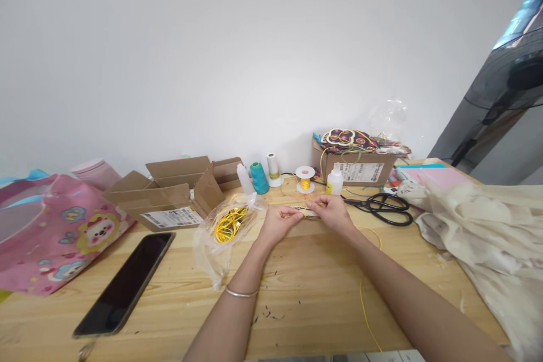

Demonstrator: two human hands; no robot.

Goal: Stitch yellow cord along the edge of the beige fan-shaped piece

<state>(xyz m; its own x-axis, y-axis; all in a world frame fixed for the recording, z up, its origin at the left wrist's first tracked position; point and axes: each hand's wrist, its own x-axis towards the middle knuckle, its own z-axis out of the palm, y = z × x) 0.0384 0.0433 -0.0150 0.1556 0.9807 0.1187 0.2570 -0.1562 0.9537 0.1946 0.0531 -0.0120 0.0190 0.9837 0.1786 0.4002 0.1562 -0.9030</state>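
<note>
Both hands meet over the middle of the wooden table [305,288]. My left hand [278,223] is closed, pinching a yellow cord [302,210] at its left end. My right hand [333,210] is closed too, pinching the same cord at a small knot between the hands. A loose length of yellow cord [363,300] trails under my right forearm toward the front edge. A flat patterned strip [297,207] lies just behind the fingers. A silver bangle sits on my left wrist.
A clear bag of yellow cords [224,226] lies left of my hands, a dark phone [127,283] further left. Behind are thread spools [259,177], a yellow cord reel [305,178], small bottles [335,180], cardboard boxes [169,192], black scissors [384,206], cream fabric [483,237] and a pink bag [51,232].
</note>
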